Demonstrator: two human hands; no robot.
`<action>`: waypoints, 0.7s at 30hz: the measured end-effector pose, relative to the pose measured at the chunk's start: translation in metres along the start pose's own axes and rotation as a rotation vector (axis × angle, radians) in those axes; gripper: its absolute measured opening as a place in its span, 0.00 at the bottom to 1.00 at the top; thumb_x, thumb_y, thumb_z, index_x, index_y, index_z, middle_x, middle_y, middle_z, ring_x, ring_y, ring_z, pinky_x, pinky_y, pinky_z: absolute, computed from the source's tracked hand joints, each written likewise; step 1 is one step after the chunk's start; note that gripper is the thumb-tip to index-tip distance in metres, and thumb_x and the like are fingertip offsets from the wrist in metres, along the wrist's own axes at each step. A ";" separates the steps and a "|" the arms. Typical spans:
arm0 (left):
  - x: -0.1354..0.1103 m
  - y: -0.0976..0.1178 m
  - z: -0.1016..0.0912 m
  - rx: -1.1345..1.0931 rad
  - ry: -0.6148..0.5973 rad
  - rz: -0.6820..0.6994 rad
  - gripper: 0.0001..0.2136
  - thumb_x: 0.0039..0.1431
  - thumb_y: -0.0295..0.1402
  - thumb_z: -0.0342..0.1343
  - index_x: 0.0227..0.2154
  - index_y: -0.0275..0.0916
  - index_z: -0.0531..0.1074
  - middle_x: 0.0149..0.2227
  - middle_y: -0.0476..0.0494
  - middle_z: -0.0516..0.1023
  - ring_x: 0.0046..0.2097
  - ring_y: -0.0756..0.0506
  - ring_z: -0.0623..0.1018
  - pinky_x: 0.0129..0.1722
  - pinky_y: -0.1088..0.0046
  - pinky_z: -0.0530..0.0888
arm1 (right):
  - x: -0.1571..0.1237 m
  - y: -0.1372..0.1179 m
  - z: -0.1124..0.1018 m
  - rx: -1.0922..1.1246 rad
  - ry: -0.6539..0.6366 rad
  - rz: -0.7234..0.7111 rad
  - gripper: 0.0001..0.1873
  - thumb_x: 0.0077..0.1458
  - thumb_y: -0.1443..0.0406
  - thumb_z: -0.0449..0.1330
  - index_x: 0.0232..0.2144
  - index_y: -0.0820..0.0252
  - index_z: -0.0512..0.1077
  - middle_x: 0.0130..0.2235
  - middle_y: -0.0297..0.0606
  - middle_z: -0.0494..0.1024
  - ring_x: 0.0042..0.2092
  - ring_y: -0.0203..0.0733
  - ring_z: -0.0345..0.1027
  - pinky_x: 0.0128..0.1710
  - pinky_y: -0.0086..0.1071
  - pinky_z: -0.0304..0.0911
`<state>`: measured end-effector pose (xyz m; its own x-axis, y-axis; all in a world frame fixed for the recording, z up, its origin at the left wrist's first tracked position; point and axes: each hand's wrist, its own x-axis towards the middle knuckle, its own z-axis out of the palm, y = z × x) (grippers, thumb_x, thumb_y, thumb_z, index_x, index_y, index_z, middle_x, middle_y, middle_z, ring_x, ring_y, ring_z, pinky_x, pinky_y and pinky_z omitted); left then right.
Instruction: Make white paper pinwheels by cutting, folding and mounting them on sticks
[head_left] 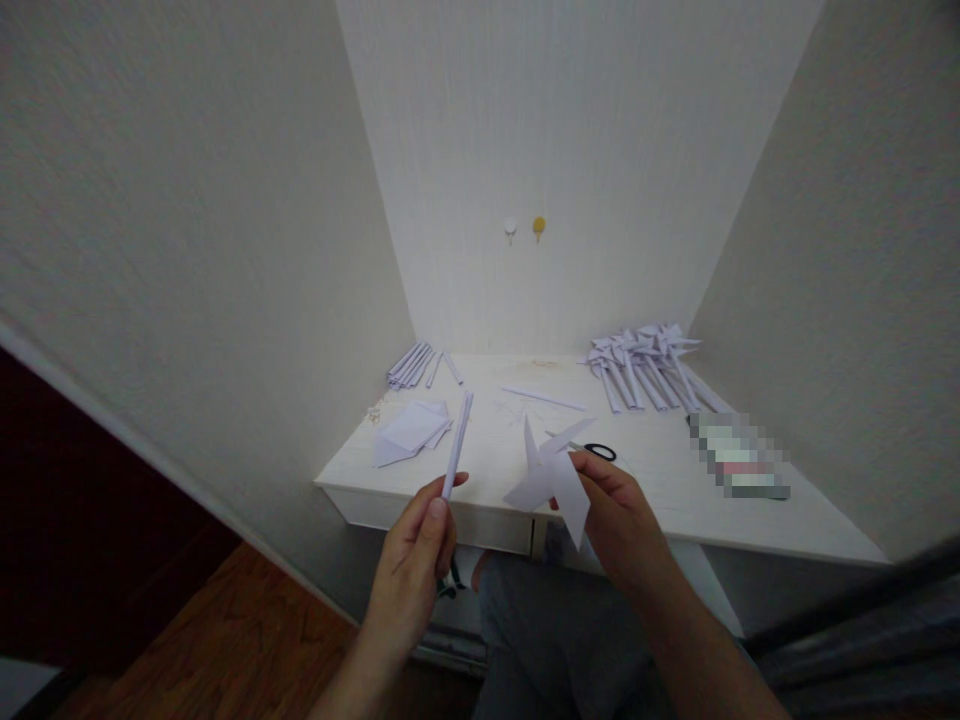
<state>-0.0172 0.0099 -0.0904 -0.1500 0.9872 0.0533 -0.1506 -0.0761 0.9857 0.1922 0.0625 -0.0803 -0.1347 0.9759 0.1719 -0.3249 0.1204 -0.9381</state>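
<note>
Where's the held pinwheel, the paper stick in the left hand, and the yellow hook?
Held pinwheel (pixel 547 472): head view, near where its blades meet.
Paper stick (pixel 458 445): head view, middle of its shaft.
Yellow hook (pixel 539 225): head view, its round top.

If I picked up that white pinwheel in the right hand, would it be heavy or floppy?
The white pinwheel looks like thin folded paper, so it's probably very light. Its blades stick out from the right hand without drooping, so it's likely a little stiff. Squeezing might crease those thin blades.

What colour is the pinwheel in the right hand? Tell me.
The pinwheel is white; head view shows it.
</note>
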 end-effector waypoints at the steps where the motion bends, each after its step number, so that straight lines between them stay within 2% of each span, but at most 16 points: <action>1: -0.001 0.000 0.000 0.028 0.006 -0.003 0.28 0.63 0.55 0.56 0.52 0.34 0.75 0.20 0.60 0.52 0.22 0.52 0.53 0.23 0.75 0.50 | 0.000 0.000 0.000 0.000 0.002 0.004 0.08 0.54 0.58 0.69 0.30 0.57 0.80 0.25 0.30 0.74 0.26 0.35 0.61 0.30 0.30 0.59; 4: -0.002 0.001 -0.002 0.108 -0.018 0.022 0.25 0.60 0.54 0.60 0.45 0.35 0.78 0.19 0.56 0.62 0.23 0.51 0.62 0.25 0.75 0.58 | -0.001 0.000 0.000 -0.002 0.005 -0.007 0.09 0.54 0.58 0.68 0.29 0.57 0.80 0.25 0.30 0.74 0.26 0.35 0.60 0.30 0.30 0.59; 7: -0.002 0.001 -0.004 0.098 -0.064 0.056 0.21 0.58 0.52 0.63 0.38 0.37 0.78 0.24 0.50 0.72 0.28 0.48 0.69 0.30 0.74 0.66 | -0.001 0.001 0.000 -0.014 0.006 -0.003 0.09 0.55 0.58 0.67 0.30 0.57 0.80 0.25 0.31 0.74 0.26 0.35 0.61 0.30 0.30 0.59; 11: -0.004 -0.004 -0.005 0.046 -0.019 -0.001 0.22 0.59 0.52 0.62 0.44 0.38 0.79 0.22 0.55 0.63 0.24 0.50 0.61 0.23 0.76 0.59 | 0.000 0.001 0.000 -0.011 0.024 0.011 0.08 0.52 0.59 0.68 0.29 0.58 0.80 0.25 0.31 0.75 0.26 0.35 0.61 0.29 0.30 0.59; 14: -0.006 -0.007 -0.006 0.105 0.009 0.037 0.25 0.61 0.54 0.59 0.49 0.38 0.79 0.21 0.55 0.60 0.23 0.50 0.59 0.22 0.75 0.56 | 0.000 0.000 0.002 -0.012 0.027 0.013 0.08 0.51 0.59 0.68 0.28 0.57 0.80 0.25 0.31 0.75 0.26 0.36 0.62 0.28 0.30 0.58; 21: -0.008 -0.002 -0.012 0.179 -0.046 0.075 0.22 0.62 0.51 0.60 0.46 0.37 0.81 0.23 0.51 0.66 0.26 0.49 0.65 0.26 0.74 0.61 | -0.002 0.001 0.002 -0.010 0.005 0.005 0.08 0.53 0.58 0.68 0.30 0.57 0.80 0.24 0.31 0.75 0.26 0.36 0.64 0.30 0.30 0.62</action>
<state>-0.0270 0.0003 -0.0952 -0.1089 0.9854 0.1311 0.0364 -0.1279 0.9911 0.1904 0.0601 -0.0810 -0.1312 0.9773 0.1661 -0.3147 0.1178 -0.9418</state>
